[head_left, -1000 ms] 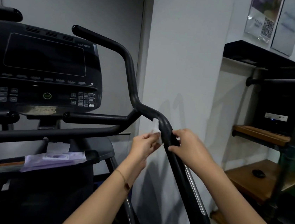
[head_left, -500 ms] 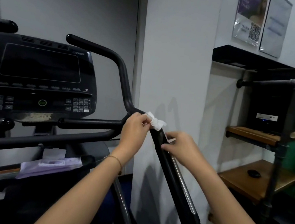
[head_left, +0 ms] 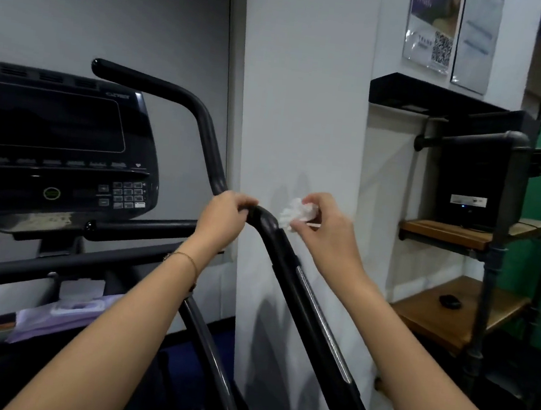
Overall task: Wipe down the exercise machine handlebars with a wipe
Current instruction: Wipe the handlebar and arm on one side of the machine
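Observation:
The black right handlebar of the exercise machine rises from the lower right, bends at mid-frame, and curves up to the left behind the console. My left hand is wrapped around the bar just left of that bend. My right hand pinches a crumpled white wipe just right of the bend, close beside the bar. Whether the wipe touches the bar I cannot tell.
The machine's console with screen and keypad fills the left. A pale purple wipes pack lies on the tray below it. A white wall pillar stands right behind the bar. Wooden shelves on pipe frames hold a black box at right.
The wipe has passed from my left hand to my right. My left hand now grips the bar at the bend, and my right hand has lifted off the bar with the wipe.

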Available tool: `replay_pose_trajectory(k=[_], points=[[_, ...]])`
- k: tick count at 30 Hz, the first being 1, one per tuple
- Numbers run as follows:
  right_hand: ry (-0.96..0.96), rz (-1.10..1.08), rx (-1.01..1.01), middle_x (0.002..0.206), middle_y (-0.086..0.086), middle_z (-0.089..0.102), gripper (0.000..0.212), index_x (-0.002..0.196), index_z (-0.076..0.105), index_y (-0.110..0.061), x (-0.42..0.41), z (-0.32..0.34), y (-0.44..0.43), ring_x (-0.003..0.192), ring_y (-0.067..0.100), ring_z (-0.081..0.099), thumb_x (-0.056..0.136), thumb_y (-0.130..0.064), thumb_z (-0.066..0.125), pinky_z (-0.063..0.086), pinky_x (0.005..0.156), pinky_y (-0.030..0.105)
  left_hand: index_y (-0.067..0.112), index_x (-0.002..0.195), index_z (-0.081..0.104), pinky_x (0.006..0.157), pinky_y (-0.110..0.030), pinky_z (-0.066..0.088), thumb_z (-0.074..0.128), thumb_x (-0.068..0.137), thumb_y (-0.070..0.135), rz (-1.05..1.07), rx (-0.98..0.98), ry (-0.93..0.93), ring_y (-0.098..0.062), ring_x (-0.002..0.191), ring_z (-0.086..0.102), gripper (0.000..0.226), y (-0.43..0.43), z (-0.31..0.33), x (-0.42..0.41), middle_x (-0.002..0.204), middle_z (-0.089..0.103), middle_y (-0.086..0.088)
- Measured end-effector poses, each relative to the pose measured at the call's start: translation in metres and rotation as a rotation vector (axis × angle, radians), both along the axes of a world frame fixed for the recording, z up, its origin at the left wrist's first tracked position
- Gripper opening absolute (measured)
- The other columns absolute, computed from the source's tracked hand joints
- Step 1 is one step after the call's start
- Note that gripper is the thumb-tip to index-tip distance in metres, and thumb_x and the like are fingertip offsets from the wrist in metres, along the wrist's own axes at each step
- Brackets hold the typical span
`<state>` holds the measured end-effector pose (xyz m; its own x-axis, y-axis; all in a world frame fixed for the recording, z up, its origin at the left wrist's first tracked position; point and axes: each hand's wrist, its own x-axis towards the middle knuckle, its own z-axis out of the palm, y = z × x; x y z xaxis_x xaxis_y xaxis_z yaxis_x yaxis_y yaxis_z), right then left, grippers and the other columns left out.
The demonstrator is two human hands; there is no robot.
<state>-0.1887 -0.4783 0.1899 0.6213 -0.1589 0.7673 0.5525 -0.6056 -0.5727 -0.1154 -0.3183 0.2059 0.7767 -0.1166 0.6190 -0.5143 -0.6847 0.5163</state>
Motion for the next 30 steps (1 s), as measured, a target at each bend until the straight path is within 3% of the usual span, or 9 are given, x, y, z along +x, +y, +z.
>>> replay_pose_trajectory(k=[3,5,8,13,18,21,25,28,30], points=[[0.069,0.033,-0.124,0.097,-0.001,0.062,0.013,0.091,0.066,-0.007,0.013,-0.008,0.007,0.093,0.017,0.060,0.079,-0.003,0.063,0.046,0.082,0.010,0.024,0.123,0.062,0.088,-0.028,0.046,0.037,0.085,-0.009,0.046,0.308,-0.124,-0.018,0.115,0.055,0.056,0.009,-0.006,0.011,0.128,0.058,0.006],[0.107,0.003,-0.287,0.108,0.000,0.065,0.014,0.092,0.072,-0.009,0.018,-0.019,0.004,0.103,0.019,0.058,0.084,-0.009,0.061,0.045,0.092,0.026,0.025,0.125,0.061,0.091,-0.027,0.046,0.036,0.083,-0.011,0.017,0.345,-0.142,-0.017,0.116,0.054,0.060,0.015,-0.006,0.017,0.129,0.057,0.008],[0.098,-0.073,-0.446,0.113,0.000,0.064,0.018,0.100,0.073,-0.013,0.021,-0.024,-0.002,0.108,0.021,0.051,0.088,-0.017,0.060,0.039,0.091,0.025,0.023,0.124,0.061,0.095,-0.023,0.043,0.036,0.085,-0.010,-0.010,0.308,-0.170,-0.016,0.115,0.054,0.057,0.017,-0.009,0.022,0.126,0.058,0.007],[0.090,-0.007,-0.459,0.098,0.009,0.062,0.015,0.094,0.074,-0.014,0.041,0.008,0.018,0.093,0.021,0.056,0.087,-0.018,0.061,0.033,0.073,0.018,0.019,0.115,0.067,0.094,-0.028,0.044,0.036,0.081,-0.012,-0.064,0.268,-0.181,-0.019,0.109,0.056,0.056,0.018,-0.003,0.024,0.118,0.062,0.001],[0.022,-0.081,-0.521,0.092,0.005,0.055,0.014,0.090,0.074,-0.014,0.041,-0.005,0.021,0.090,0.022,0.053,0.086,-0.020,0.062,0.045,0.077,0.033,0.022,0.116,0.067,0.094,-0.022,0.041,0.034,0.081,-0.014,-0.090,0.252,-0.147,-0.016,0.110,0.054,0.060,0.023,-0.002,0.025,0.119,0.061,0.003],[-0.006,-0.098,-0.470,0.087,0.003,0.053,0.013,0.090,0.074,-0.014,0.038,-0.009,0.020,0.087,0.021,0.052,0.085,-0.019,0.063,0.046,0.075,0.034,0.022,0.118,0.066,0.096,-0.025,0.043,0.034,0.083,-0.014,-0.095,0.239,-0.122,-0.016,0.109,0.054,0.059,0.022,-0.002,0.025,0.119,0.060,0.003],[0.077,-0.137,-0.418,0.090,0.003,0.056,0.018,0.096,0.073,-0.023,0.042,0.008,0.034,0.092,0.021,0.054,0.087,-0.025,0.058,0.044,0.074,0.032,0.026,0.119,0.064,0.091,-0.028,0.045,0.033,0.082,-0.012,-0.096,0.266,-0.093,-0.017,0.107,0.055,0.061,0.021,-0.002,0.020,0.117,0.059,0.005],[0.191,-0.220,-0.499,0.089,-0.001,0.059,0.016,0.094,0.073,-0.026,0.031,0.006,0.020,0.097,0.019,0.053,0.086,-0.033,0.061,0.038,0.071,0.028,0.027,0.130,0.054,0.092,-0.029,0.044,0.033,0.085,-0.008,-0.053,0.343,-0.049,-0.017,0.116,0.050,0.061,0.018,-0.004,0.012,0.131,0.051,0.005],[0.293,-0.135,-0.447,0.089,0.001,0.069,0.014,0.088,0.074,-0.020,0.017,0.007,-0.005,0.092,0.016,0.061,0.081,-0.031,0.067,0.044,0.073,0.029,0.025,0.139,0.043,0.096,-0.032,0.044,0.035,0.088,-0.003,-0.005,0.374,-0.032,-0.019,0.124,0.042,0.059,0.013,-0.013,0.002,0.140,0.040,0.003]])
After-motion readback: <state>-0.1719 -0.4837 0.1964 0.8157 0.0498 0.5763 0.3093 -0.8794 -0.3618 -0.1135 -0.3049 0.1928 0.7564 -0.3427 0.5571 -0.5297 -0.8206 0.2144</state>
